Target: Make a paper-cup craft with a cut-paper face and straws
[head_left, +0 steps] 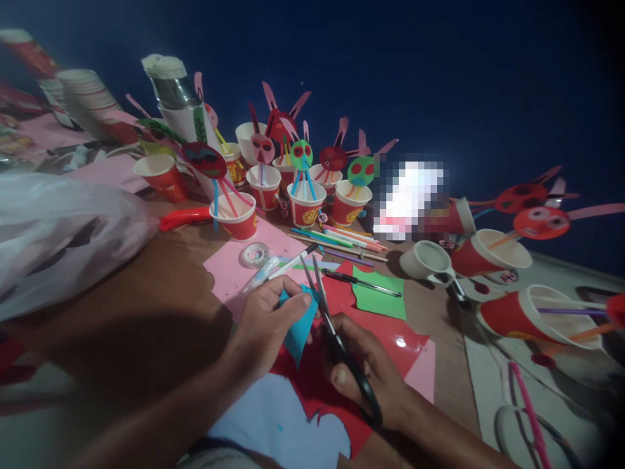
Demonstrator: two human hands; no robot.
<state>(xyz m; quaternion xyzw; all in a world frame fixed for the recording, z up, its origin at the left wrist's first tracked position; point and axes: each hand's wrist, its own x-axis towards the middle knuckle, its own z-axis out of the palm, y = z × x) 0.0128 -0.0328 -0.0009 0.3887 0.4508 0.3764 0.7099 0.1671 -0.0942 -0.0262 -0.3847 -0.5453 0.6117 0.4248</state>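
Note:
My left hand [271, 319] pinches a small piece of blue paper [299, 332] between thumb and fingers. In my right hand [364, 365] is a pair of scissors [336, 339] with black handles, its blades slightly apart and pointing away from me, right beside the blue paper. Under both hands lie a red sheet [385, 339], a pale blue sheet [273, 417] with a cut edge and a pink sheet [227, 260]. A green piece of paper [381, 293] carries a black pen [361, 283]. Some fingertips are hidden behind the paper and the scissors.
Several red-and-white paper cups [306, 205] with paper animal faces on sticks stand along the back. Coloured pens [342, 238], a tape roll [254, 255] and a white mug [426, 260] lie nearer. A plastic bag [73, 241] fills the left; a flask [170, 98] stands behind.

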